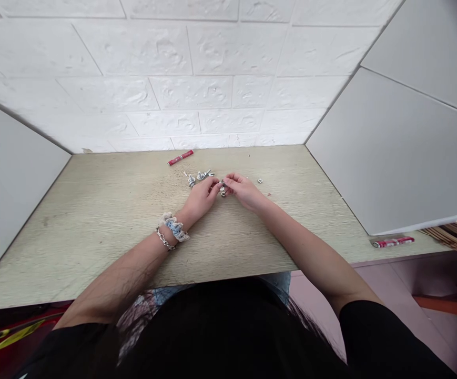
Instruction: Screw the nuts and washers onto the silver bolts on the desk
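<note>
Nearer the person and right of the red tube [180, 157], the left hand [203, 199] and right hand [246, 191] meet over a small metal fastener [222, 184], thumb and forefinger of each seemingly pinching it from opposite sides; its exact form is too small to tell. A piece so slight probably calls for a light fingertip grip, one hand steady while the other makes fine adjustments, with both low over the tabletop [129, 221] so a slip costs little. A round nut [223, 194] shows just below the fingertips; whether it is held or lying loose, I cannot tell.

Also nearer the person than the tube, shiny, silvery bolts [191, 180] with broad round bases cluster beside the left hand, and a ring-shaped nut [260, 180] lies farther right. The tabletop is pale, with fine streaky grain; the wall [212, 52] behind the tube is white, embossed like rough brick.
</note>
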{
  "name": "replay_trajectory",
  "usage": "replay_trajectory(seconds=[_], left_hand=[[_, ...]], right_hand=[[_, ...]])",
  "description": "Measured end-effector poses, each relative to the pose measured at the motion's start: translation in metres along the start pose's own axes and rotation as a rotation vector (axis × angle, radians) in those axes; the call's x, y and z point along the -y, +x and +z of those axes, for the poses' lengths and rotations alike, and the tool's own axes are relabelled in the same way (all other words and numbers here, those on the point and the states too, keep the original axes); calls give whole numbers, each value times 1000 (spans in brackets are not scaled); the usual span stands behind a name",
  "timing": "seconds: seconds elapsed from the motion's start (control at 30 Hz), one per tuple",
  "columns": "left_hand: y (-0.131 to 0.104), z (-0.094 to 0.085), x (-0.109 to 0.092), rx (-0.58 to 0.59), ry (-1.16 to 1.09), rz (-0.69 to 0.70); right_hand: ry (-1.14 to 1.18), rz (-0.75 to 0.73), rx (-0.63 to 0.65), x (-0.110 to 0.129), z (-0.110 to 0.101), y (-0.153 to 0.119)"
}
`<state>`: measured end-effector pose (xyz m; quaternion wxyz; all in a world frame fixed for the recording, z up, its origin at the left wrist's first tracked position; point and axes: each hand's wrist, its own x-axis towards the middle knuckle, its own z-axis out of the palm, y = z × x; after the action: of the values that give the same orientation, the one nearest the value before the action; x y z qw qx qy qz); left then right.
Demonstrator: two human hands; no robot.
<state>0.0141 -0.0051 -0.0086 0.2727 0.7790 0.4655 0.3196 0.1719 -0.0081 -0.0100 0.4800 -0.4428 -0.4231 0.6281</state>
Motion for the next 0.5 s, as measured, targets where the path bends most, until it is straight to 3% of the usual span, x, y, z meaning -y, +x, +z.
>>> replay_trajectory(seconds=[0.5], left_hand=[[-1,1,0,-24,-36,40]], right_hand=[[-96,15,2,0,0,-1]])
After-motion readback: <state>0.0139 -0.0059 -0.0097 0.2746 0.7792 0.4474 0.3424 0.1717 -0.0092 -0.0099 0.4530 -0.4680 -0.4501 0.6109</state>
